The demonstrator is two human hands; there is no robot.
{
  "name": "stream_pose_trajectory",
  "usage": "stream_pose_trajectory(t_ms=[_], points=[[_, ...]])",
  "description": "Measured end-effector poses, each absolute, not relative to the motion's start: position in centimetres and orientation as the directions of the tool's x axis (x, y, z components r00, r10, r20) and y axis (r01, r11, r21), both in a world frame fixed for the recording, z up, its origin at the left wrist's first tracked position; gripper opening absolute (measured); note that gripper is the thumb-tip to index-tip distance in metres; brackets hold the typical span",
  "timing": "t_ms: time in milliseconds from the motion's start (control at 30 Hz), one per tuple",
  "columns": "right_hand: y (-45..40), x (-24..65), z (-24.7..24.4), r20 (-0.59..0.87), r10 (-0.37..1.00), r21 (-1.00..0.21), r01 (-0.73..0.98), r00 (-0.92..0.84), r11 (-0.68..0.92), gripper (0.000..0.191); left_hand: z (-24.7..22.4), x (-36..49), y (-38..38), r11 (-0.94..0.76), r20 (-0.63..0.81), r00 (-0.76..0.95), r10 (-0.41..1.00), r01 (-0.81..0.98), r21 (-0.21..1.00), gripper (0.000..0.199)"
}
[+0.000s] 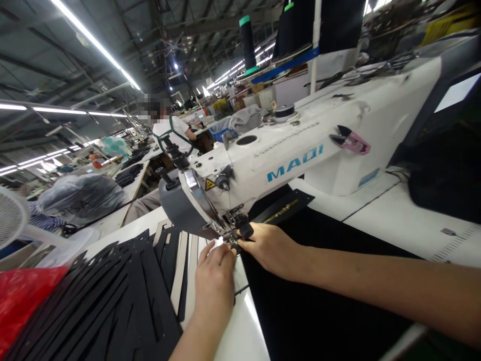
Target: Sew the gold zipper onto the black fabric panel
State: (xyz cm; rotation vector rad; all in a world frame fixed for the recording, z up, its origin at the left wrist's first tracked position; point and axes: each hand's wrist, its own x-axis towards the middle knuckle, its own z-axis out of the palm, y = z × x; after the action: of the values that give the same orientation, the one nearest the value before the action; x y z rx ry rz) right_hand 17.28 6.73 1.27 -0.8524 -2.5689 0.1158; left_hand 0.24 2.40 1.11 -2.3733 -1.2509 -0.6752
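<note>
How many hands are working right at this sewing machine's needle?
2. The left hand is on the left side of the needle area; the right hand is on the right, above the black fabric. Both are in plain view, though some fingertips are hard to make out.

The fingertips of the left hand and the right hand are too small and dark to see well by the needle. The picture's edge cuts off the fan, the red bag and the black cloth. Faces far back are blurred.
</note>
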Motion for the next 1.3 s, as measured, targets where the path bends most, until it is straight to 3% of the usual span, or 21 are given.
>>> stream_pose_trajectory(t_ms=[233, 933, 1167, 1300], points=[[6.9, 17.3, 1.3, 0.372, 0.592, -0.175, 0.573, -0.715, 0.801, 0.017, 0.9, 0.0, 2.7, -0.535, 0.555, 0.497, 0.667, 0.838, -0.107, 0.022], [7.1, 16.5, 0.5, 0.492, 0.562, -0.215, 0.532, -0.665, 0.819, 0.022, 0.9, 0.3, 2.6, -0.495, 0.644, 0.412, 0.645, 0.867, -0.060, 0.018], [6.9, 16.4, 0.8, 0.474, 0.562, -0.230, 0.520, -0.678, 0.822, 0.022, 0.2, 0.0, 2.6, -0.497, 0.610, 0.417, 0.674, 0.867, -0.044, 0.018], [6.8, 16.2, 1.2, 0.491, 0.566, -0.227, 0.530, -0.662, 0.817, 0.021, -0.9, -0.1, 2.8, -0.461, 0.662, 0.345, 0.665, 0.887, 0.001, 0.017]])
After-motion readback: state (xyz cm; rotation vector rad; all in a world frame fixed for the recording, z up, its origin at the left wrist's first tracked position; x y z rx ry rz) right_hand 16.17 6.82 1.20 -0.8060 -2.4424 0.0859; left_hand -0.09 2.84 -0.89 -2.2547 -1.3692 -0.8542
